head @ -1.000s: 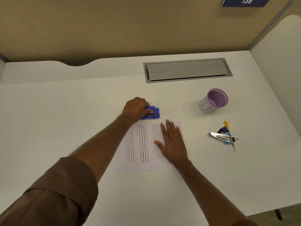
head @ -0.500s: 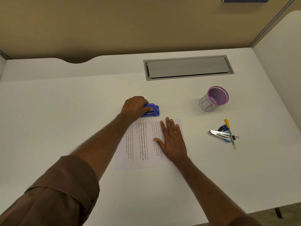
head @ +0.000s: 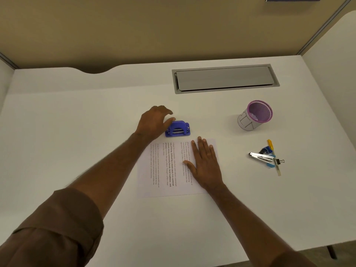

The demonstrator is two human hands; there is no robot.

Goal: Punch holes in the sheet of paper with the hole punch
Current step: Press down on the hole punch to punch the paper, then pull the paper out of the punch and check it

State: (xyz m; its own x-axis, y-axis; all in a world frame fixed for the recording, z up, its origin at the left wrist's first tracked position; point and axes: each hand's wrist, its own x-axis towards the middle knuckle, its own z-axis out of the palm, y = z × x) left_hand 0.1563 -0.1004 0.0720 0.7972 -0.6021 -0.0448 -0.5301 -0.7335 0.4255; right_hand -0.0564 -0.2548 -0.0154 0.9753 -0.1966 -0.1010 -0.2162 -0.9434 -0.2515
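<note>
A blue hole punch (head: 178, 129) stands on the white desk (head: 77, 132), just beyond the far edge of a printed sheet of paper (head: 165, 170). Whether the sheet's edge sits in the punch's slot is unclear. My left hand (head: 153, 122) is at the punch's left side, fingers loosely spread and raised, the thumb tip by its top left corner. My right hand (head: 205, 164) lies flat, palm down, on the right half of the sheet.
A purple mesh cup (head: 255, 115) stands at the right. Nearer, a silver stapler (head: 262, 157) lies with a binder clip, a pen and small blue items. A grey cable hatch (head: 224, 78) is set into the desk's back. Partition walls close the back and right.
My left hand was resting on top of the hole punch; it has lifted off and shifted left, uncovering most of the punch. The right hand and the sheet have stayed put.
</note>
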